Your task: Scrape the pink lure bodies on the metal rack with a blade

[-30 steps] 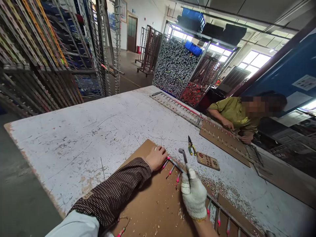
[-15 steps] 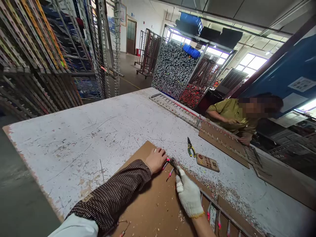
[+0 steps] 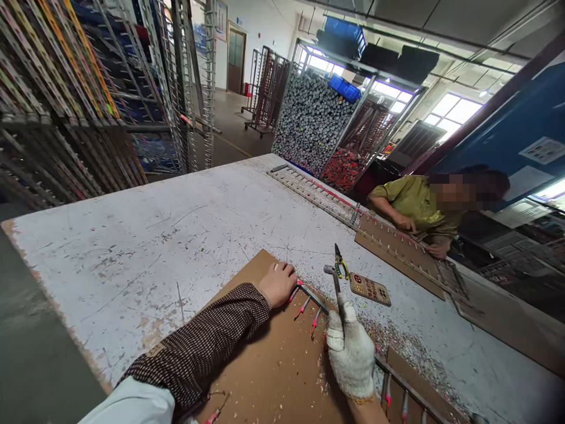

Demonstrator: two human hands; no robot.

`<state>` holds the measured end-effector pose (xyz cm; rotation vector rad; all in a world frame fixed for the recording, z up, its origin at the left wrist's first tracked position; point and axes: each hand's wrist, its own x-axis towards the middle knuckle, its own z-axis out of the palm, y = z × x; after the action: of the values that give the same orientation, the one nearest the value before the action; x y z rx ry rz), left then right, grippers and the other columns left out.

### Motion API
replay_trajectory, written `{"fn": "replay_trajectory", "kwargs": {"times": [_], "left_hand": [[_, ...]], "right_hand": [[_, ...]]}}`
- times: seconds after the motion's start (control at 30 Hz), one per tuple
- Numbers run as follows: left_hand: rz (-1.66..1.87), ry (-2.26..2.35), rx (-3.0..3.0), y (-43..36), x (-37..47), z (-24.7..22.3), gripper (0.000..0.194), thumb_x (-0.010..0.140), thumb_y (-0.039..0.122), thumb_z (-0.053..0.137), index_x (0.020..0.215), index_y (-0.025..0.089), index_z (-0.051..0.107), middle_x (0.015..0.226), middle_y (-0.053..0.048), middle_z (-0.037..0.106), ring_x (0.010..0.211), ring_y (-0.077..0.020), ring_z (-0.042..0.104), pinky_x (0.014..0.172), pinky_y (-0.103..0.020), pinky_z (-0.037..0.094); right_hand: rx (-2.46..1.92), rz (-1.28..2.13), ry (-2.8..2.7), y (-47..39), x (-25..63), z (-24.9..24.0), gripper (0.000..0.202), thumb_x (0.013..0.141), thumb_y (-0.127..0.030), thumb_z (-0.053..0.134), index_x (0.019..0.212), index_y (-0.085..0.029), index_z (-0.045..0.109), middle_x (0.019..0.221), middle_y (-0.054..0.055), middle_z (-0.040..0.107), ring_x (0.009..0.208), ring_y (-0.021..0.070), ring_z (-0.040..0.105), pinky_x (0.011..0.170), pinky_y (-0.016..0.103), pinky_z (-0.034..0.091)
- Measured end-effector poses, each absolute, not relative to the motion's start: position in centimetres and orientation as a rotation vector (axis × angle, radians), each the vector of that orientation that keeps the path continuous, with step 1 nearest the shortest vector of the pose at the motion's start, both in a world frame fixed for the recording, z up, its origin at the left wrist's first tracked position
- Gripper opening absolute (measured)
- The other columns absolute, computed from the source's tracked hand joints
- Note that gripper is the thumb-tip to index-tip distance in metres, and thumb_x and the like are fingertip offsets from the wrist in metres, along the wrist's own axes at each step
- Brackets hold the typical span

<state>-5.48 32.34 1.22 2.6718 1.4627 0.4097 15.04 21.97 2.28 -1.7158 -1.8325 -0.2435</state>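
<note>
My left hand (image 3: 278, 285), bare below a dark checked sleeve, is closed at the far end of a metal rack bar (image 3: 314, 296) that has pink-tipped prongs. In my right hand (image 3: 352, 353), which wears a white glove, is a small hammer (image 3: 336, 281). Its head is raised a little above the bar and points away from me. The bar runs under my right hand and on toward the lower right. Beneath lies a brown cardboard sheet (image 3: 265, 365) with small chips scattered on it.
Yellow-and-black pliers (image 3: 339, 262) and a patterned phone-shaped object (image 3: 369, 288) lie beyond the hammer on the worn white table (image 3: 132, 253). Across the table a person in a green shirt (image 3: 408, 203) handles another long rack (image 3: 388, 235). Tall racks (image 3: 53, 88) stand at the left.
My right hand has moved right and toward me, and the hammer head has lifted off the bar, uncovering more prongs. My left hand has stayed nearly in place.
</note>
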Motion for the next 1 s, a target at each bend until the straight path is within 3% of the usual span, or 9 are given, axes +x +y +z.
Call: {"fn": "replay_trajectory", "kwargs": {"times": [0.1,0.2,0.27,0.43,0.53,0.63,0.77,0.87,1.0], "left_hand": [[0.408,1.471,2.657,32.4,-5.5,1.1,0.024,0.100,0.029,0.041,0.104,0.020,0.063,0.118,-0.012,0.056,0.112,-0.0277,0.046,0.092,-0.045,0.037],[0.414,1.473,2.658,32.4,-5.5,1.0,0.026,0.101,0.031,0.040,0.105,0.020,0.064,0.117,-0.012,0.057,0.112,-0.0272,0.046,0.093,-0.045,0.036],[0.422,1.467,2.667,32.4,-5.5,0.9,0.029,0.101,0.033,0.039,0.104,0.019,0.065,0.117,-0.013,0.057,0.112,-0.0277,0.045,0.093,-0.045,0.036],[0.426,1.489,2.664,32.4,-5.5,0.9,0.027,0.101,0.029,0.040,0.103,0.019,0.065,0.116,-0.013,0.057,0.111,-0.0278,0.046,0.092,-0.046,0.037],[0.428,1.486,2.669,32.4,-5.6,0.8,0.025,0.100,0.028,0.040,0.102,0.019,0.064,0.115,-0.012,0.058,0.111,-0.0273,0.047,0.092,-0.045,0.038],[0.445,1.482,2.678,32.5,-5.5,0.8,0.027,0.101,0.029,0.039,0.100,0.018,0.064,0.116,-0.012,0.058,0.111,-0.0273,0.047,0.091,-0.045,0.038],[0.455,1.507,2.676,32.5,-5.4,0.7,0.028,0.102,0.031,0.039,0.101,0.018,0.064,0.116,-0.012,0.059,0.111,-0.0273,0.048,0.091,-0.045,0.038],[0.439,1.523,2.666,32.5,-5.4,0.7,0.027,0.101,0.031,0.040,0.101,0.017,0.064,0.116,-0.012,0.059,0.111,-0.0274,0.048,0.091,-0.045,0.038],[0.442,1.527,2.647,32.5,-5.2,0.7,0.032,0.102,0.034,0.038,0.100,0.016,0.064,0.114,-0.012,0.059,0.110,-0.0277,0.048,0.090,-0.044,0.038]], "right_hand": [[-1.742,-0.244,-2.096,22.2,14.9,2.2,0.047,0.100,-0.034,0.039,0.141,-0.019,0.055,0.070,0.005,0.071,0.055,0.0180,0.062,0.056,0.027,0.044],[-1.667,-0.170,-2.233,22.5,14.8,2.2,0.046,0.099,-0.027,0.037,0.140,-0.022,0.055,0.082,0.005,0.074,0.062,0.0169,0.065,0.060,0.025,0.046],[-1.621,-0.217,-2.063,22.4,15.0,2.4,0.045,0.100,-0.030,0.039,0.140,-0.019,0.055,0.088,0.009,0.075,0.069,0.0185,0.067,0.067,0.027,0.049],[-1.620,-0.259,-2.093,22.7,15.0,2.0,0.045,0.099,-0.031,0.040,0.138,-0.019,0.058,0.074,0.006,0.073,0.059,0.0197,0.065,0.060,0.028,0.050],[-1.637,-0.110,-2.183,23.1,15.1,1.6,0.045,0.099,-0.028,0.037,0.139,-0.025,0.057,0.092,0.006,0.077,0.071,0.0187,0.071,0.065,0.026,0.052],[-1.648,-0.154,-1.909,23.0,15.3,1.9,0.046,0.101,-0.036,0.041,0.141,-0.018,0.055,0.105,0.011,0.075,0.081,0.0209,0.072,0.072,0.028,0.053],[-1.652,-0.179,-2.034,22.8,14.9,2.2,0.047,0.100,-0.036,0.040,0.142,-0.019,0.054,0.087,0.008,0.076,0.068,0.0209,0.069,0.067,0.029,0.052],[-1.660,-0.087,-2.161,22.7,14.7,2.3,0.046,0.100,-0.032,0.035,0.140,-0.024,0.056,0.092,0.005,0.077,0.069,0.0181,0.070,0.064,0.026,0.051],[-1.607,-0.243,-1.838,22.3,14.8,2.4,0.049,0.101,-0.040,0.041,0.138,-0.013,0.057,0.088,0.012,0.075,0.066,0.0203,0.067,0.066,0.029,0.050]]}}
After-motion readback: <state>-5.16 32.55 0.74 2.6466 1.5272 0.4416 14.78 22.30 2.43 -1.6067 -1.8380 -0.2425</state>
